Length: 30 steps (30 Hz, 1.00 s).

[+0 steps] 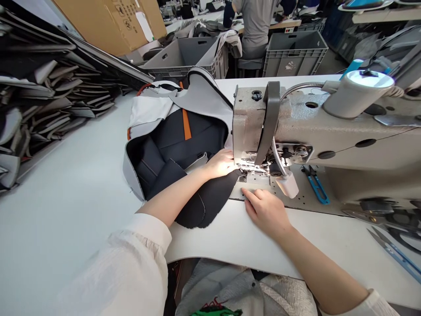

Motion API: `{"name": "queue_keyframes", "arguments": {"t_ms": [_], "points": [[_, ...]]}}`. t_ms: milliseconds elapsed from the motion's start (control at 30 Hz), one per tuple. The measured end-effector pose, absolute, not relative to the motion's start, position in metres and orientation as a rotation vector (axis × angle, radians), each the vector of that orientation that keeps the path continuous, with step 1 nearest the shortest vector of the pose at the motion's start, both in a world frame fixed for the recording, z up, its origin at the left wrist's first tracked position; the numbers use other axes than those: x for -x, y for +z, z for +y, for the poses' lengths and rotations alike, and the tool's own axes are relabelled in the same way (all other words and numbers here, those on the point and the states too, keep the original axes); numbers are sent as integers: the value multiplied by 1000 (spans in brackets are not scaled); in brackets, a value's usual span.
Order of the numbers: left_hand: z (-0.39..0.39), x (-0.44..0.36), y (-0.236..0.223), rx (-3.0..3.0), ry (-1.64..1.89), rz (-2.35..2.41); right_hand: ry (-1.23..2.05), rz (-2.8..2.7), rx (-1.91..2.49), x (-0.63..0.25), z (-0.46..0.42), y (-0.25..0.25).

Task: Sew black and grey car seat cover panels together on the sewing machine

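Note:
A sewn cover of black and light-grey fabric [210, 197], with orange strips, lies bunched left of the sewing machine [253, 123]. Its right edge reaches the lit needle area. My left hand [221, 163] grips the cover close beside the presser foot, fingertips partly hidden by the machine head. On the machine's bed plate, just in front of the needle, rests my right hand [265, 211]. Its index finger is stretched out, the other fingers are loosely bent, and no object shows in it. The cover's edge is a little to the left of that hand.
Blue thread snips [317, 186] lie on the bed under the machine arm; another blue-handled pair [396, 254] is at the right. Stacked fabric pieces [59, 96] fill the left side. Behind stand a cardboard box [108, 26], grey crates [294, 55] and a seated person [255, 26].

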State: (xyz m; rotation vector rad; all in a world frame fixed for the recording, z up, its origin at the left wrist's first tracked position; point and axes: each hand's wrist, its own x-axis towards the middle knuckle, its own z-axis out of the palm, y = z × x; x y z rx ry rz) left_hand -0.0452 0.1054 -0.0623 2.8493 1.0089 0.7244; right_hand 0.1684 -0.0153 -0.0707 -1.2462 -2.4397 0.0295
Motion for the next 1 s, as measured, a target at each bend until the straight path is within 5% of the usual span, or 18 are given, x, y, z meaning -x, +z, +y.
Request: {"name": "queue_keyframes", "arguments": {"t_ms": [633,800,1000], "points": [[93,48,-64,-2784,751,1093,42,-2422,1242,-170,-16,-71],[93,61,-69,-2549,1104,1663,52,-2431,1242,-170,-15,-70],[127,52,-78,-2287,833,2126,123,-2415,1236,-172,-16,-71]]}}
